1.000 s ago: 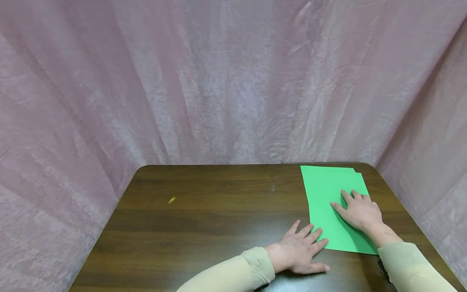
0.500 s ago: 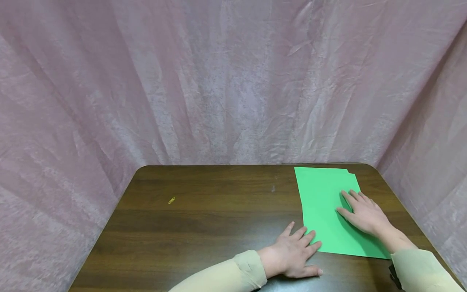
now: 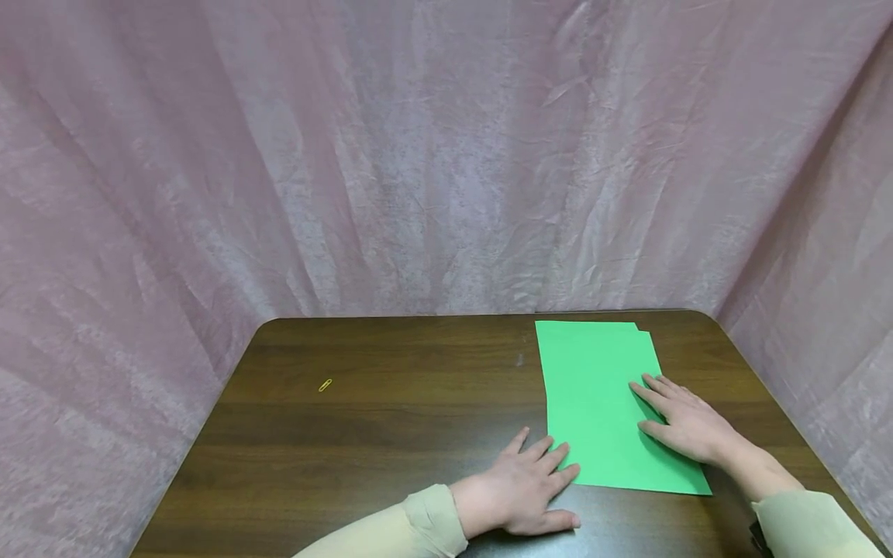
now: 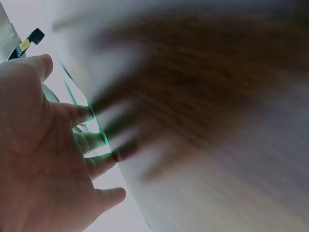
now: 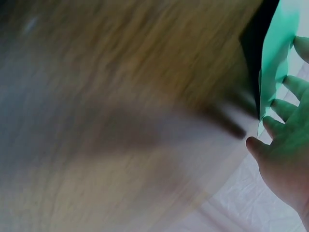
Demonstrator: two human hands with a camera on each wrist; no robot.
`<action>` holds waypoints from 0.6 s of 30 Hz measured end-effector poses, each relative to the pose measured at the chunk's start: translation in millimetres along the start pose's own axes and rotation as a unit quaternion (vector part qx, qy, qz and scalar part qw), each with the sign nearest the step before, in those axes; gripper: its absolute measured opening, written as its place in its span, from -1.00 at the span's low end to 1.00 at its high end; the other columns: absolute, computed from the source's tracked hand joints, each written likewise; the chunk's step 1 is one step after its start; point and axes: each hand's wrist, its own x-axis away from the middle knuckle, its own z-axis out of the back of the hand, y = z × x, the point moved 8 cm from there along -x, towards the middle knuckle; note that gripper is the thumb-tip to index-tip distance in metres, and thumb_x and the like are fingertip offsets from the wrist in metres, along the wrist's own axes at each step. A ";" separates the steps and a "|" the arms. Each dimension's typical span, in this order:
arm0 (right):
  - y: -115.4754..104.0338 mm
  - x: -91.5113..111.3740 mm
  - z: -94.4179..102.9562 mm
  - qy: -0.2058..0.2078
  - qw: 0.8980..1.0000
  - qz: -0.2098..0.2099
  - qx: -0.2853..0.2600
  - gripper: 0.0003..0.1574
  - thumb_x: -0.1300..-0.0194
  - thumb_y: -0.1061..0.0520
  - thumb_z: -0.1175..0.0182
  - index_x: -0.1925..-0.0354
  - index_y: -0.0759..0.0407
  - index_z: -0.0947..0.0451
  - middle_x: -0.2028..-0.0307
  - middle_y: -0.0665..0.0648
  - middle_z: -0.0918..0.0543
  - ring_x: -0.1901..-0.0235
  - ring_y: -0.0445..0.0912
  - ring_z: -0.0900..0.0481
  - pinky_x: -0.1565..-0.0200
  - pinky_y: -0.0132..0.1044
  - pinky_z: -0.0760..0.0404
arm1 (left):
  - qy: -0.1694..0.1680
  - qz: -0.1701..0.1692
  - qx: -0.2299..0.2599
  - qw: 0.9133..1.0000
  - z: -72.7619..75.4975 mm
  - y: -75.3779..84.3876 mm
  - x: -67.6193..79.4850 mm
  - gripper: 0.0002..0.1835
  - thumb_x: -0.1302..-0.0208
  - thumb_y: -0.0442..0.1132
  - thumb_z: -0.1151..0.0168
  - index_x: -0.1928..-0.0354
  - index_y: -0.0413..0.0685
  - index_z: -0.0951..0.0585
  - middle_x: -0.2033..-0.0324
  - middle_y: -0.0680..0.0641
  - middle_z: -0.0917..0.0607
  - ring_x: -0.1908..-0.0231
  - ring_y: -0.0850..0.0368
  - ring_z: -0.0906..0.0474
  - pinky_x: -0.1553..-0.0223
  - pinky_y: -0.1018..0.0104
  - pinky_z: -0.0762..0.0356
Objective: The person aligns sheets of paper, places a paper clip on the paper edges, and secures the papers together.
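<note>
Green sheets of paper point(image 3: 593, 395) lie on the right half of the wooden table, stacked slightly out of line, as a small step at the far right corner shows. My right hand point(image 3: 687, 418) rests on their right side with fingers spread; in the right wrist view its fingertips touch the green paper point(image 5: 280, 53). My left hand point(image 3: 523, 488) is spread flat at the near left corner, fingertips on the paper's edge and thumb on the bare table. A yellow paper clip point(image 3: 325, 385) lies alone on the left part of the table, away from both hands.
The brown wooden table point(image 3: 391, 434) has rounded far corners. Pink velvety curtains point(image 3: 446, 155) hang behind it and along both sides. A small pale mark point(image 3: 519, 359) shows on the tabletop left of the paper.
Both hands and the green paper have slid to the left across the table. The right hand has shifted from the middle of the paper toward its right edge. The paper clip stays put.
</note>
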 end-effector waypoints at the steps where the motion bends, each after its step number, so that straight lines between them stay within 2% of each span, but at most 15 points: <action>1: -2.2 -1.2 -0.7 -0.001 1.000 0.003 0.000 -0.12 -0.40 -0.12 -0.27 -0.51 0.22 -0.29 -0.50 0.43 -0.20 -0.47 0.40 -0.10 -0.35 0.37 -0.12 | 0.002 0.000 0.001 1.000 -0.2 -1.2 2.4 -0.18 -0.41 0.54 0.54 -0.61 0.47 -0.07 -0.59 0.17 -0.05 -0.56 0.14 0.04 -0.52 -0.04 0.06; 18: -44.4 -18.7 -14.6 -0.015 0.999 0.038 0.024 -0.13 -0.48 -0.20 -0.17 -0.55 0.15 -0.24 -0.53 0.37 -0.16 -0.49 0.34 -0.08 -0.41 0.33 -0.07 | 0.049 0.008 0.017 0.999 -4.6 -22.5 41.9 -0.23 -0.49 0.48 0.43 -0.55 0.35 -0.29 -0.54 0.09 -0.24 -0.52 0.07 -0.13 -0.45 -0.09 -0.16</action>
